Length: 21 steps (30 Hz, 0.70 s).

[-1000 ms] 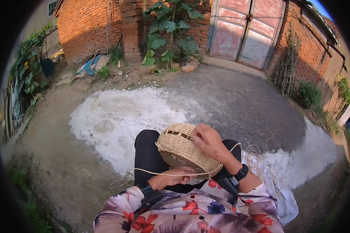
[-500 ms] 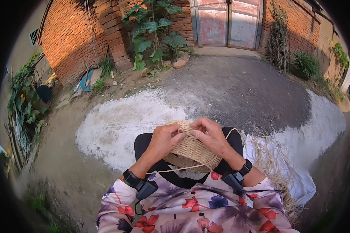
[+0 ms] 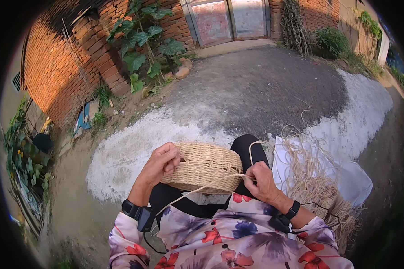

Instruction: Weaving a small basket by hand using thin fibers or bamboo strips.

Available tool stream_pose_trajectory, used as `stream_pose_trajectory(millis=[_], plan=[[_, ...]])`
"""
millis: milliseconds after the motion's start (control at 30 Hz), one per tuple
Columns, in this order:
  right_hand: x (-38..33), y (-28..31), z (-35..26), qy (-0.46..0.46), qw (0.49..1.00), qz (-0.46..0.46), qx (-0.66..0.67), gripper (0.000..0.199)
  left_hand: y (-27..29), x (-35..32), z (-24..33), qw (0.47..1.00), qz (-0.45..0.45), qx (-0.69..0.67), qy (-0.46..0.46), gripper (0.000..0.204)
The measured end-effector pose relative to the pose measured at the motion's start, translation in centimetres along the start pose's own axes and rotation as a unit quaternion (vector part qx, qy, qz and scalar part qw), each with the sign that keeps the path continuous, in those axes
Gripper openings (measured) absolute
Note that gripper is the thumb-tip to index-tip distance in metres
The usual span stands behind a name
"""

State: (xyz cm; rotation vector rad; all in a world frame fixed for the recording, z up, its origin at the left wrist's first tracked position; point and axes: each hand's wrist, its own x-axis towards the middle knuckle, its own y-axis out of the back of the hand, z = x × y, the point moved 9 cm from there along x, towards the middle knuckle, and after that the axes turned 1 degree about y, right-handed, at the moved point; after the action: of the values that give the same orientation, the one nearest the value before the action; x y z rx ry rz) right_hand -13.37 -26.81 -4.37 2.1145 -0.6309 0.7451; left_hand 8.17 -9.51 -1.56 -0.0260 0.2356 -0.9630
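A woven straw-coloured basket (image 3: 206, 162) rests tilted on my lap between my dark-trousered knees. My left hand (image 3: 160, 162) is at the basket's left end, its fingers curled in against the rim. On the basket's right, my right hand (image 3: 261, 181) pinches a pale cord (image 3: 202, 187). From that pinch the cord runs slackly across the front of the basket, down toward my left wrist. Another stretch of cord loops up from near my right hand over my right knee. Whether my left fingertips hold a strand is hidden.
A tangled heap of pale cord (image 3: 316, 179) lies at my right, partly on a white sheet (image 3: 357, 179). White and dark grit covers the ground ahead. Beyond stand a brick wall (image 3: 54, 58), a leafy climbing plant (image 3: 141, 38) and a worn metal door (image 3: 211, 22).
My hands have moved apart: the right one drew down and right with the cord, the left shifted to the basket's left end. The basket has turned on my lap. My view has swung rightward.
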Motion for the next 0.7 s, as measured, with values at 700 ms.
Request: stream_pose_trajectory(millis=[700], plan=[[-16.0,10.9,16.3,-0.517,0.836,0.024,0.184,0.021,3.4,1.2,3.0,0.973,0.168,0.050,-0.153,0.014]])
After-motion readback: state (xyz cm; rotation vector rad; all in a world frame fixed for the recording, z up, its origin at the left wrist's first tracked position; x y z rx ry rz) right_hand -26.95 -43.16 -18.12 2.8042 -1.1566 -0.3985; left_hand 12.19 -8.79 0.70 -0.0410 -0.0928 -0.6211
